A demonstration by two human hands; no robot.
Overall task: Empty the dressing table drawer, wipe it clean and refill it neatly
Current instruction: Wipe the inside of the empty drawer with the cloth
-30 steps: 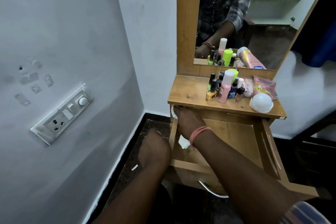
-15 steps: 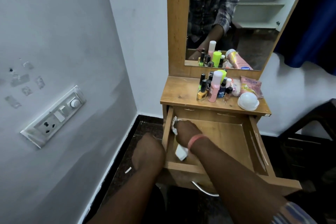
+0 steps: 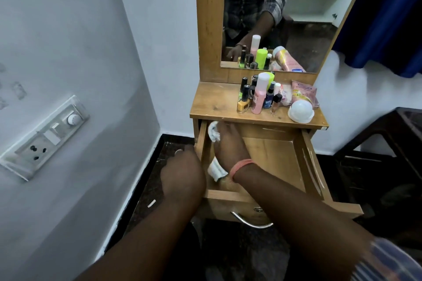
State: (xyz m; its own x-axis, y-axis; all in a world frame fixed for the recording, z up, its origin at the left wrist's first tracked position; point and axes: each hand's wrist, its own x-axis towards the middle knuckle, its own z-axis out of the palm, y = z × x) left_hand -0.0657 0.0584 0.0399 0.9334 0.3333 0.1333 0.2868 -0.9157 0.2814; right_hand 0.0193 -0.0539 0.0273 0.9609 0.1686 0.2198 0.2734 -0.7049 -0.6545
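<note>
The wooden drawer (image 3: 274, 155) of the dressing table stands pulled out, its floor bare. My right hand (image 3: 228, 143) is inside it at the back left corner, shut on a white cloth (image 3: 213, 134) whose other end shows below my wrist. My left hand (image 3: 182, 173) rests against the drawer's left outer side, fingers curled; what it holds cannot be made out. On the tabletop (image 3: 214, 102) stand several cosmetic bottles (image 3: 258, 96), a pink pouch (image 3: 303, 91) and a white round lid (image 3: 300, 110).
A mirror (image 3: 274, 18) rises behind the tabletop. The white wall with a switch and socket panel (image 3: 45, 137) is close on the left. A dark chair or table (image 3: 388, 155) stands at the right, under a blue curtain (image 3: 388, 18). The floor is dark.
My right hand with the cloth slid forward in the drawer, then back toward the rear left corner. The view has shifted slightly. My left hand stays at the drawer's side.
</note>
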